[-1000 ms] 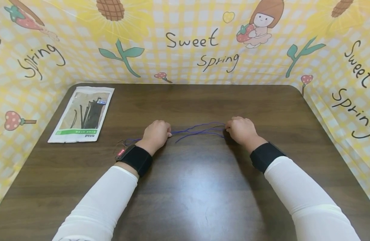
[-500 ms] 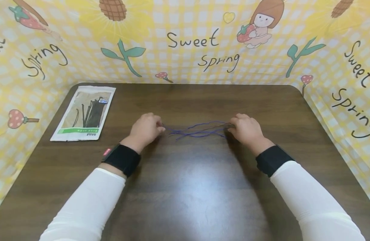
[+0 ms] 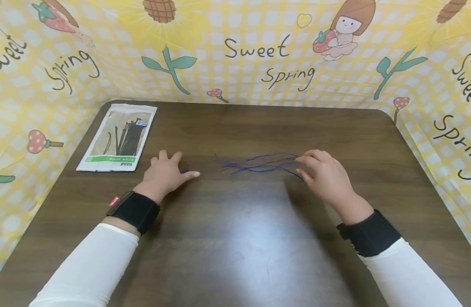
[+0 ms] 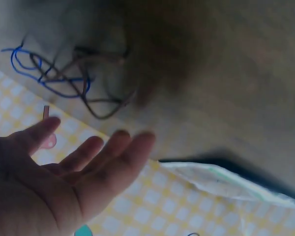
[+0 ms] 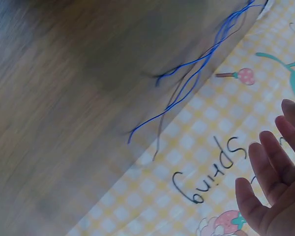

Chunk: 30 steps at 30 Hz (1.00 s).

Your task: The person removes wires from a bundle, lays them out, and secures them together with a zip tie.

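Observation:
Thin blue wires [image 3: 254, 169] with a brown one among them lie loosely crossed on the table, stretching between the two hands. My left hand [image 3: 160, 175] spreads its fingers low over the table, thumb pointing right. Loops of blue and brown wire [image 4: 101, 117] lie beside it in the left wrist view, mostly hidden under the hand in the head view. At the strands' right ends is my right hand [image 3: 327, 179], its fingers loosely bent. The right wrist view shows these fingers apart from the wires [image 5: 219, 44], holding nothing.
A white pouch [image 3: 106, 163] with a clear window and dark cable ties inside lies at the table's back left. Behind the wooden table [image 3: 235, 256] hangs a yellow checked cloth [image 3: 251, 89] with printed flowers and lettering.
My left hand has come off the wires, moved left and spread its fingers. My right hand has let go of the wire ends and shifted slightly right. The view has tilted a little.

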Motion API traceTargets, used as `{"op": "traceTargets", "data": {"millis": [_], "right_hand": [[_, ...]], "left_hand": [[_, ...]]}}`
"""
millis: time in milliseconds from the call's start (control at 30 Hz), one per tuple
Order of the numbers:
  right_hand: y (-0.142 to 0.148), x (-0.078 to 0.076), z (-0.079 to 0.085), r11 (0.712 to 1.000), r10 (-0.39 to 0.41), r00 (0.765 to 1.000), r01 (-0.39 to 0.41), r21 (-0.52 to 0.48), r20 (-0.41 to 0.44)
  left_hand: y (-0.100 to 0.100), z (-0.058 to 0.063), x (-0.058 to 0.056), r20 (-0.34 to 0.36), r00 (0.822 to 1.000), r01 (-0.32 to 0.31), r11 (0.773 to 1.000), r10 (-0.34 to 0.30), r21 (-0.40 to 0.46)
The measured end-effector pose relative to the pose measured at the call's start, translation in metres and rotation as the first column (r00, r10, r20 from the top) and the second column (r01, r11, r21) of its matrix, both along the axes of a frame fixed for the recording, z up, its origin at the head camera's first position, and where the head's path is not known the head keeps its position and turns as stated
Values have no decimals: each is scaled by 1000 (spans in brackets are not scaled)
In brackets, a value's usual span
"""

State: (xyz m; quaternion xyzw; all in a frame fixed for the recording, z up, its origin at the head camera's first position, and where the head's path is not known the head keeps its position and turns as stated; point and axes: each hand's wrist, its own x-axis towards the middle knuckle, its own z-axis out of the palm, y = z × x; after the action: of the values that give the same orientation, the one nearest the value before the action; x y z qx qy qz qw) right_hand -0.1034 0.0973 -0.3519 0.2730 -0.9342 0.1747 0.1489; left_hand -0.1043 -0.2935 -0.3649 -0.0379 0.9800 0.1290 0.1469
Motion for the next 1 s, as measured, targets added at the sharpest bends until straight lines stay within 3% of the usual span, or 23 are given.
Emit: {"op": "traceTargets", "data": {"millis": [267, 533, 733, 833, 1000], "right_hand": [[-5, 4, -2, 1000, 17, 1000, -17, 13, 14], [-6, 2, -3, 999, 35, 999, -36, 19, 38], [-7, 2, -4, 999, 46, 998, -47, 26, 42], [-8, 1, -4, 998, 51, 998, -52, 25, 43], [-8, 1, -4, 998, 59, 997, -60, 29, 42]], "left_hand": [[5, -12, 2, 120, 993, 5, 999, 2, -53], [7, -14, 2, 50, 998, 22, 994, -27, 106], [5, -13, 2, 5, 998, 58, 983, -60, 177], [3, -10, 2, 10, 998, 59, 980, -61, 189], [-2, 0, 5, 61, 996, 56, 989, -65, 134]]}}
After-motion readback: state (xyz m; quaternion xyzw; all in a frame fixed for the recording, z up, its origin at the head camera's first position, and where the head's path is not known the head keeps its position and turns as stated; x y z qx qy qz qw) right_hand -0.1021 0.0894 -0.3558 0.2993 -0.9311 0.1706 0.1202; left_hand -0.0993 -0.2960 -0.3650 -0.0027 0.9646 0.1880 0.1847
